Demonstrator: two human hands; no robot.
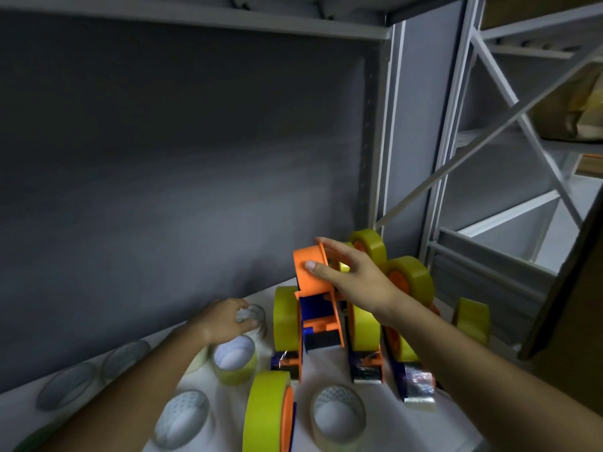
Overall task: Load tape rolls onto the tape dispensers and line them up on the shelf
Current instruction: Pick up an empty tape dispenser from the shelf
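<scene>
My right hand (pixel 352 278) grips the empty orange dispenser (pixel 318 295) by its round hub, thumb on the near face and fingers over the top, holding it tilted above the white shelf (pixel 329 367). My left hand (pixel 225 321), left of that dispenser, curls its fingers around a clear tape roll (pixel 253 316) lying on the shelf. Loaded dispensers with yellow rolls (pixel 408 278) stand just behind and beside the orange dispenser, and loose rolls (pixel 337 414) lie nearer me

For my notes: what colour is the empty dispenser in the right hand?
Orange dispenser, blue lower part; head view.
</scene>
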